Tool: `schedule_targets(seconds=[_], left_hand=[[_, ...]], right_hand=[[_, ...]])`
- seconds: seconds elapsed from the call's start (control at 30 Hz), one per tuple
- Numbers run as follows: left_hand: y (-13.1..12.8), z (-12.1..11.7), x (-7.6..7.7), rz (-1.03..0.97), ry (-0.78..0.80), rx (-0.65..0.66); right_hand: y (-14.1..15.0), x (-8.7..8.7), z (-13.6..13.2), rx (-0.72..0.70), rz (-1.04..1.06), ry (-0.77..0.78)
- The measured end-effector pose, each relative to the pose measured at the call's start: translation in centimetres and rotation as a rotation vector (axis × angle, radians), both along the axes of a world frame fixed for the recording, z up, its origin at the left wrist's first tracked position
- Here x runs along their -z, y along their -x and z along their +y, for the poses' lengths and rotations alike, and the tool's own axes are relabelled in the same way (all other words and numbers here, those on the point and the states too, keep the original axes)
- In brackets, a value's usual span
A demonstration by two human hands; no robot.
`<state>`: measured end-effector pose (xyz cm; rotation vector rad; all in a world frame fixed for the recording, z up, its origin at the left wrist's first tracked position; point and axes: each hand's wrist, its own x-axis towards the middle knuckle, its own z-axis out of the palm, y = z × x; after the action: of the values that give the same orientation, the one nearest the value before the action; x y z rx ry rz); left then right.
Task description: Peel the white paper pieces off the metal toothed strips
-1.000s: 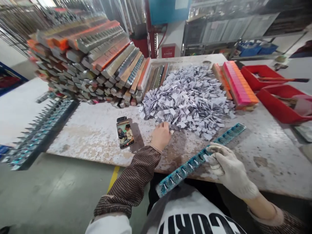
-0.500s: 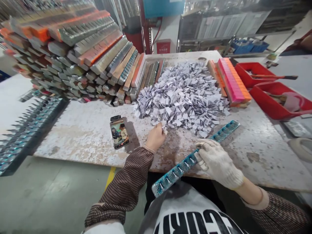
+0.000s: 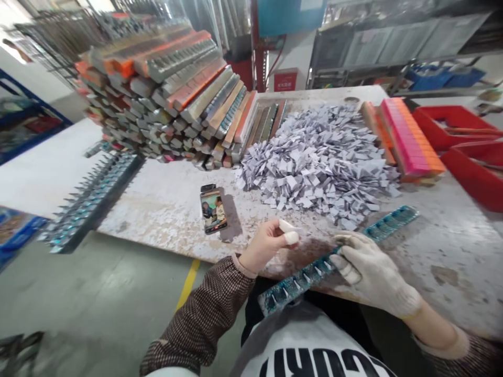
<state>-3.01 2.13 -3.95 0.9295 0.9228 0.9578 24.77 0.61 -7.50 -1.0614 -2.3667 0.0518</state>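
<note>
My left hand (image 3: 269,243) is in front of the pile, with white coverings on the thumb and forefinger tips. Those two fingers pinch what looks like a thin white piece (image 3: 299,229), seen edge-on. A white knitted glove covers my right hand (image 3: 369,269), whose fingers are closed on a long teal glittery strip (image 3: 304,280). The strip slants from my lap up across the table edge. Small white pieces stick up along its near half; the glove hides its middle. Beyond both hands spreads a large heap of small white pieces (image 3: 318,162).
A phone (image 3: 213,212) stands on the worn table (image 3: 157,209). Behind it is a tall stack of long bars (image 3: 168,104). Pink and orange blocks (image 3: 408,136) and red bins (image 3: 477,173) are on the right. A spiky rack of teal strips (image 3: 94,199) lies left.
My left hand has drawn back from the heap's near edge, toward the strip, with a thin white piece in its pinch. My right hand still holds the strip. The view has turned left.
</note>
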Motion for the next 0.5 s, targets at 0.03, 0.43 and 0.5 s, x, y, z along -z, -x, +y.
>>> schedule_targets(seconds=[0.03,0.43,0.5], left_hand=[[-0.3,-0.4,-0.6,-0.055,0.021,0.016],[-2.9,-2.9,-1.2,-0.301,0.164,-0.079],[-3.1,-3.1,-1.1,-0.322,0.193,-0.087]], right_hand=[[-0.1,0.0,0.0,0.004,-0.002,0.000],[0.2,3.4,-0.7,-0.048,0.198,-0.140],[0.0,3.7,-0.6,-0.062,0.214,-0.158]])
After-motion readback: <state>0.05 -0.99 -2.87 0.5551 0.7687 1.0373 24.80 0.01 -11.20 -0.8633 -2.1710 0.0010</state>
